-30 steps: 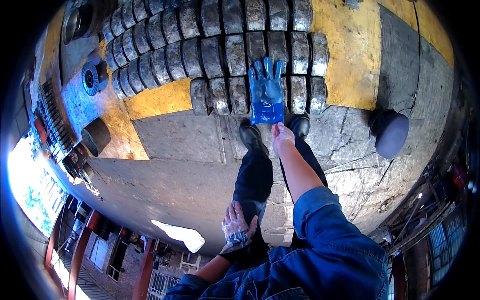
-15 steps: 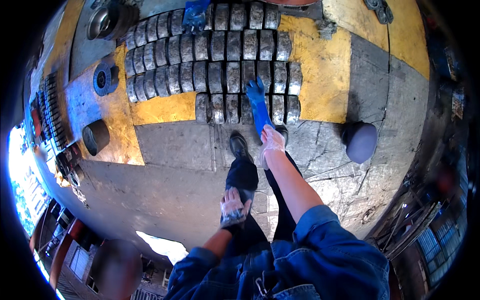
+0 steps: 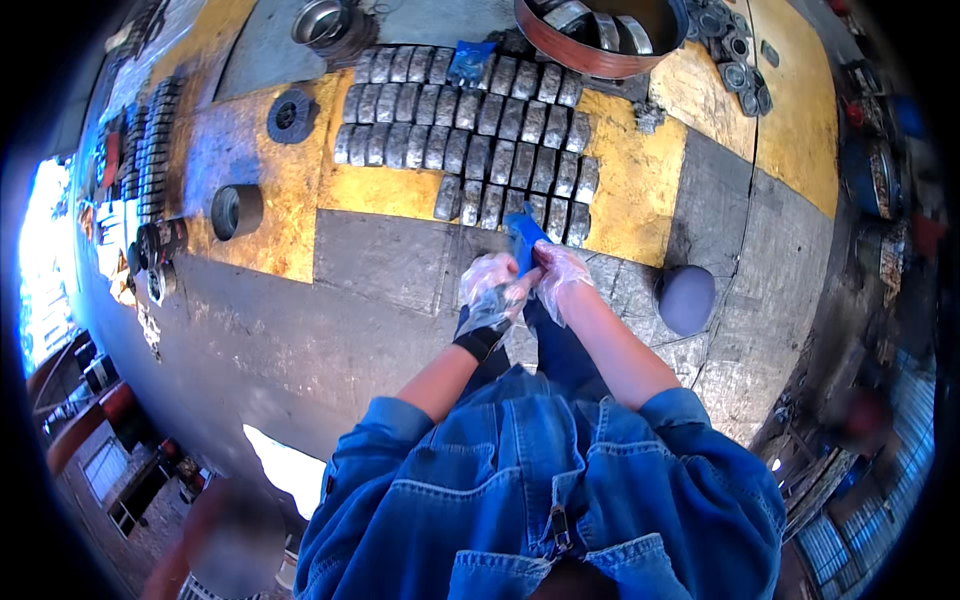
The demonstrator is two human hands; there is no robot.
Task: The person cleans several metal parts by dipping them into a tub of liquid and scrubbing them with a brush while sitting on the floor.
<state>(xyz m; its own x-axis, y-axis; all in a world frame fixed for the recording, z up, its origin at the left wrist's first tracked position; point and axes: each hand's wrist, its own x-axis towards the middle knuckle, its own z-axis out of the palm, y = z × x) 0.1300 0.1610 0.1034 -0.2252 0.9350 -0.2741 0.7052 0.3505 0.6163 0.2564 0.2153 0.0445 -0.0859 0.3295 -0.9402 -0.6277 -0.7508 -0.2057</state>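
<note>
Both my hands wear clear plastic gloves and come together in front of me over a blue rubber glove (image 3: 525, 238). My right hand (image 3: 560, 272) grips the glove near its cuff. Against the cuff from the other side, my left hand (image 3: 490, 285) has its fingers closed, partly smeared by motion. The glove's fingers point away from me, toward rows of worn, curved metal blocks (image 3: 430, 150) laid side by side on the floor. A second blue glove (image 3: 470, 62) lies on the farthest row.
Beyond the rows stands a reddish round tub (image 3: 590, 62) with metal pieces inside. Farther left are a metal pot (image 3: 322, 22), a ribbed disc (image 3: 292, 116) and a short cylinder (image 3: 237, 211). A grey round-topped object (image 3: 685, 300) stands at right, dark round parts (image 3: 735, 75) behind.
The blue glove has come back from the block rows toward my body. My left hand has risen from beside my leg to meet it. The view has tilted farther ahead.
</note>
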